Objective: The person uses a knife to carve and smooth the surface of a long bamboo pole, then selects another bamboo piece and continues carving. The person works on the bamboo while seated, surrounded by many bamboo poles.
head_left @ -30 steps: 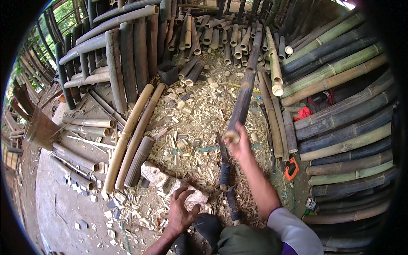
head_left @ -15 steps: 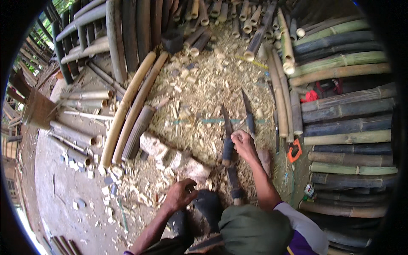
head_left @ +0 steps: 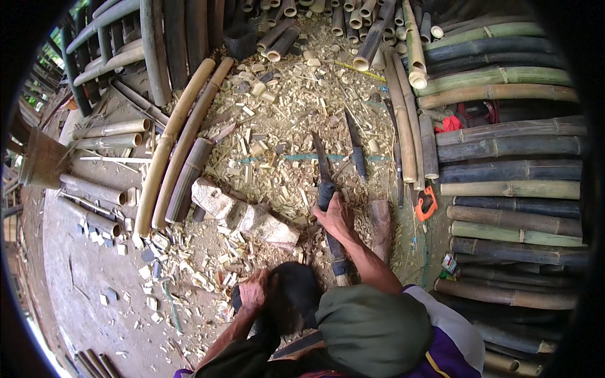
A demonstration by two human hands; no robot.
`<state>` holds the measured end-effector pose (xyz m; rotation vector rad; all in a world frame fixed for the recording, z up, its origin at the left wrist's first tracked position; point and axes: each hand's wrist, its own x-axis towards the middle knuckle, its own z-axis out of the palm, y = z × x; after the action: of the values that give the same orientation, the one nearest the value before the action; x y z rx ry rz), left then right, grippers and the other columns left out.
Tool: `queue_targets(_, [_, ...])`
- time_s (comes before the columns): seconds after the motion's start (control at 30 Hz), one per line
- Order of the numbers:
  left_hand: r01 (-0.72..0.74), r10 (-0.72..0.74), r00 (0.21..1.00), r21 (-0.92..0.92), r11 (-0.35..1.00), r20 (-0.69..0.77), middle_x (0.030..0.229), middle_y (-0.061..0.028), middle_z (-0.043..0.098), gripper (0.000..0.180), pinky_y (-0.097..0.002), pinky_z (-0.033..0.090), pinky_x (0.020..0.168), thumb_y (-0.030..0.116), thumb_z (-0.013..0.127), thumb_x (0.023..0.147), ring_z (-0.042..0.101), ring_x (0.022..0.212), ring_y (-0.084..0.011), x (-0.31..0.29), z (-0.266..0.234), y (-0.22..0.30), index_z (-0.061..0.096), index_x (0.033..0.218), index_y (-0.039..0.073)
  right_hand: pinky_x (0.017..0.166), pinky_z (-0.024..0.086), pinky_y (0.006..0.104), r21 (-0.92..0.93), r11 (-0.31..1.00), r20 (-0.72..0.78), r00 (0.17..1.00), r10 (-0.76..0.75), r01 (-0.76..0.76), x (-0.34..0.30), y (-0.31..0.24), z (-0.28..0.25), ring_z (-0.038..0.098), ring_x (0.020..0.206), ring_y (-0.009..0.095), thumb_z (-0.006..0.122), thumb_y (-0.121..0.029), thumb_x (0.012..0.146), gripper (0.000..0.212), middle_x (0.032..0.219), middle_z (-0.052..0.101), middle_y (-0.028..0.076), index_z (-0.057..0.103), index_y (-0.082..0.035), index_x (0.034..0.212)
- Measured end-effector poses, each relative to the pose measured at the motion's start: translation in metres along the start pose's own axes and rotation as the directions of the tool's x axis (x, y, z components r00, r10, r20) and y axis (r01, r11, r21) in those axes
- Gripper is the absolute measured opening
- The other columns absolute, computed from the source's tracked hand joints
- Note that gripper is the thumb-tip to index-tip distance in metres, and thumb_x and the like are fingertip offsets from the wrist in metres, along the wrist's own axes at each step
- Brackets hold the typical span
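My right hand (head_left: 337,217) is closed around the black-wrapped handle of a long knife (head_left: 320,154), whose dark blade points away over the wood chips. Another black-wrapped handle with a wooden end (head_left: 341,269) lies just below that hand. A second knife (head_left: 354,145) rests on the chips farther right. My left hand (head_left: 253,291) is low against the dark clothing of my leg; its fingers are bent and largely hidden, so their grip is unclear. Ahead of it lies a pale, notched wooden block (head_left: 246,217).
Two long bamboo poles (head_left: 178,145) and a dark bamboo piece (head_left: 191,179) lie left of the block. Bamboo poles (head_left: 510,189) are stacked along the right side. An orange-handled tool (head_left: 426,205) and a short log (head_left: 380,230) are right of my right arm. Wood chips cover the ground.
My right hand has come down and left onto the knife handle and closed on it. My left hand has moved lower, from near the block to my leg. The view has shifted slightly.
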<state>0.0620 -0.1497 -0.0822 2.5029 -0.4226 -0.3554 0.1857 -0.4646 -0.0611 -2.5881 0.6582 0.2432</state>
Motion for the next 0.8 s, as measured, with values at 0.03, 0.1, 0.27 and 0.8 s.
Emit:
queue_targets(0.03, [-0.003, 0.003, 1.000, 0.000, 1.000, 0.002, 0.086, -0.0113, 0.067, 0.031, -0.0480, 0.053, 0.064, 0.043, 0.065, 0.101, 0.071, 0.078, -0.0341, 0.002, 0.003, -0.002, 0.063, 0.097, 0.012, 0.070, 0.059, 0.0514, 0.030, 1.000, 0.003, 1.000, -0.007, 0.007, 0.005, 0.005, 0.000, 0.073, 0.081, 0.039, 0.072, -0.046, 0.089, 0.062, 0.096, 0.071, 0.025, 0.053, 0.004, 0.122])
queue_targets(0.1, [0.034, -0.035, 0.999, 0.011, 0.999, 0.003, 0.086, -0.0113, 0.067, 0.031, -0.0480, 0.054, 0.064, 0.043, 0.064, 0.101, 0.071, 0.078, -0.0340, -0.005, -0.002, -0.003, 0.062, 0.096, 0.012, 0.054, 0.053, 0.0406, 0.327, 0.944, 0.043, 0.999, 0.022, -0.035, 0.011, -0.001, -0.011, 0.063, 0.067, 0.024, 0.068, -0.036, 0.091, 0.052, 0.086, 0.064, 0.014, 0.053, 0.004, 0.121])
queue_targets(0.27, [0.033, -0.034, 0.999, 0.011, 0.999, 0.013, 0.086, -0.0120, 0.068, 0.033, -0.0487, 0.054, 0.065, 0.044, 0.065, 0.100, 0.071, 0.078, -0.0347, 0.001, -0.005, 0.003, 0.062, 0.096, 0.011, 0.083, 0.058, 0.0530, 0.121, 0.983, -0.258, 0.952, 0.163, -0.136, 0.094, 0.057, -0.067, 0.072, 0.097, 0.048, 0.074, -0.046, 0.084, 0.066, 0.108, 0.073, 0.029, 0.059, 0.003, 0.126])
queue_targets(0.8, [0.081, -0.081, 0.996, 0.008, 0.997, 0.043, 0.090, -0.0109, 0.068, 0.034, -0.0492, 0.054, 0.067, 0.043, 0.067, 0.098, 0.070, 0.082, -0.0349, 0.007, -0.014, 0.006, 0.061, 0.096, 0.010, 0.098, 0.052, 0.0583, -0.361, 0.927, 0.469, 0.879, 0.084, 0.104, -0.116, 0.053, -0.031, 0.068, 0.116, 0.046, 0.075, -0.060, 0.081, 0.077, 0.119, 0.072, 0.025, 0.057, -0.003, 0.130])
